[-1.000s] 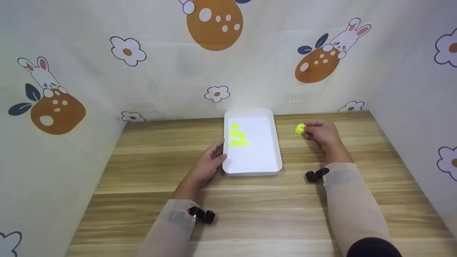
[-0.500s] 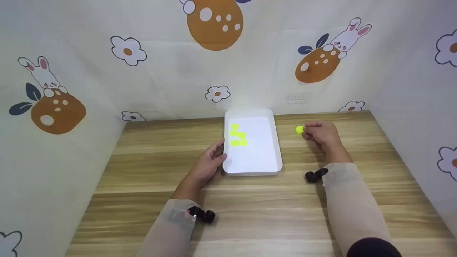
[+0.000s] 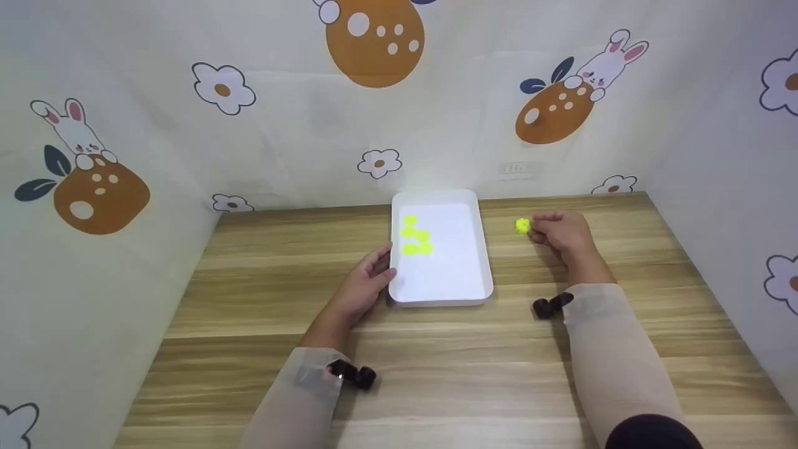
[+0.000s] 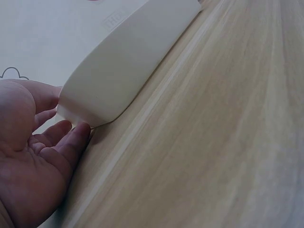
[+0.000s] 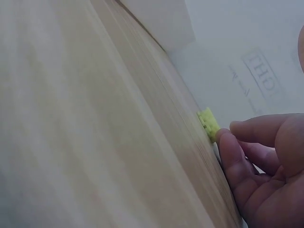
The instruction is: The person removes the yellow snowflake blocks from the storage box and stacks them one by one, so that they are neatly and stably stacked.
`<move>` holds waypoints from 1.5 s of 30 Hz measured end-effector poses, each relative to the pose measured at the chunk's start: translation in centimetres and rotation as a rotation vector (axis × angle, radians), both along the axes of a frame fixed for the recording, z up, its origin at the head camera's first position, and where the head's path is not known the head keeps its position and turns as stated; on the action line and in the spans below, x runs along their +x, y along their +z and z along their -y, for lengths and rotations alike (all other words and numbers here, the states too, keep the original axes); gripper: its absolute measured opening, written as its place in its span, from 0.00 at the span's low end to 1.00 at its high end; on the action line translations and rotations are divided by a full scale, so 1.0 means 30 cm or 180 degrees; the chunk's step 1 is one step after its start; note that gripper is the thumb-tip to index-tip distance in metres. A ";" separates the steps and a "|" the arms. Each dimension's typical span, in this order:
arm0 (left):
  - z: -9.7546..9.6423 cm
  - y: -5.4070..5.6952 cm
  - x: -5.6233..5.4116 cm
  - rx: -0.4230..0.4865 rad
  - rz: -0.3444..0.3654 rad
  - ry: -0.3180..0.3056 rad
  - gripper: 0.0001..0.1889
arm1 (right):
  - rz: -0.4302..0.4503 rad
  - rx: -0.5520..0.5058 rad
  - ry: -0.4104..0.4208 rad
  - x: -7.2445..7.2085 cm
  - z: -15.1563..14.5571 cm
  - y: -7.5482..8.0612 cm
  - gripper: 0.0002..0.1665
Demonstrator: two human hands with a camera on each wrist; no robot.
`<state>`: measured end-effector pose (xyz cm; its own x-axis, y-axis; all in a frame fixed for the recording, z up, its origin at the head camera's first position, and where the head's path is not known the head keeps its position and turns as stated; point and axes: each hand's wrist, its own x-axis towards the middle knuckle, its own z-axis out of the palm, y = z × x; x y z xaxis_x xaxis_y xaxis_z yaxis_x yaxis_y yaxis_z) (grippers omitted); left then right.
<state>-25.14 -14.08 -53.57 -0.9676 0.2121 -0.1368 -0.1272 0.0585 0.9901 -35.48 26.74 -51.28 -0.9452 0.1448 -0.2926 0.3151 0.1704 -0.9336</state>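
Note:
In the head view, a shallow white tray (image 3: 458,274) stands at the middle back of the table. Several flat yellow-green pieces (image 3: 423,236) lie inside it, toward the left. My left hand (image 3: 361,290) holds the tray's left side; its fingers meet the wall near a corner in the left wrist view. To the right of the tray, my right hand (image 3: 564,236) pinches a small yellow-green notched, flower-shaped piece (image 3: 522,226) between thumb and fingers. In the right wrist view that notched piece (image 5: 208,125) sticks out past the fingertips, close over the table.
The wood-grain table (image 3: 436,374) ends at the back against a patterned curtain (image 3: 299,143), and more curtain rises on both sides. Small black cameras (image 3: 358,376) are strapped to both sleeves.
The flower-shaped piece at my right fingertips has turned and looks smaller and more compact than a second ago. My left hand, the tray and the pieces in it have stayed put.

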 end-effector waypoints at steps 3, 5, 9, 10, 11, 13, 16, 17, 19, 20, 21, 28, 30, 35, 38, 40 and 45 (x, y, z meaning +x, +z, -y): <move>0.000 0.000 0.000 0.0004 -0.0017 -0.0005 0.31 | 0.0016 -0.0105 -0.0039 0.000 -0.001 0.008 0.25; -0.001 0.000 -0.001 0.0010 -0.0033 -0.0008 0.31 | 0.0016 -0.0226 -0.0049 0.001 0.001 0.020 0.25; -0.002 0.001 -0.003 0.0000 -0.0026 0.0001 0.30 | -0.0026 -0.0372 -0.0032 0.003 0.023 0.052 0.26; -0.002 0.001 -0.003 0.0000 -0.0024 0.0000 0.30 | -0.0040 -0.0402 -0.0009 0.005 0.031 0.061 0.26; -0.002 0.002 -0.003 0.0017 -0.0031 -0.0016 0.31 | -0.0067 -0.0400 0.0018 0.007 0.041 0.068 0.25; -0.001 0.001 -0.003 0.0062 -0.0049 -0.0050 0.31 | -0.0126 -0.0359 0.0096 0.012 0.062 0.082 0.23; 0.000 0.001 -0.003 0.0105 -0.0074 -0.0073 0.32 | -0.0219 -0.0292 0.0214 0.022 0.098 0.103 0.19; 0.000 0.000 -0.003 0.0118 -0.0085 -0.0080 0.32 | -0.0261 -0.0281 0.0252 0.025 0.111 0.110 0.18; -0.002 -0.001 -0.004 0.0111 -0.0073 -0.0052 0.32 | -0.0315 -0.0304 0.0319 0.032 0.136 0.122 0.18; -0.002 -0.001 -0.004 0.0108 -0.0072 -0.0043 0.31 | -0.0344 -0.0318 0.0344 0.036 0.148 0.128 0.17; -0.003 -0.003 -0.005 0.0111 -0.0069 -0.0037 0.31 | -0.0358 -0.0332 0.0367 0.039 0.160 0.132 0.17; -0.005 -0.002 -0.005 0.0144 -0.0051 -0.0017 0.31 | -0.0423 -0.0398 0.0535 0.062 0.231 0.163 0.22; -0.005 -0.002 -0.005 0.0134 -0.0047 -0.0003 0.32 | -0.0447 -0.0450 0.0603 0.065 0.253 0.173 0.23; -0.006 -0.004 -0.005 0.0118 -0.0033 0.0012 0.32 | -0.0373 -0.0597 0.0735 0.072 0.316 0.205 0.18; -0.005 -0.007 -0.006 0.0138 -0.0023 0.0010 0.32 | -0.0264 -0.0616 0.0890 0.067 0.362 0.224 0.18; -0.004 -0.007 -0.004 0.0137 -0.0019 0.0006 0.31 | -0.0215 -0.0578 0.1011 0.058 0.396 0.236 0.18; -0.001 -0.008 -0.005 0.0135 -0.0092 -0.0067 0.32 | -0.0132 -0.0570 0.1162 0.015 0.474 0.251 0.17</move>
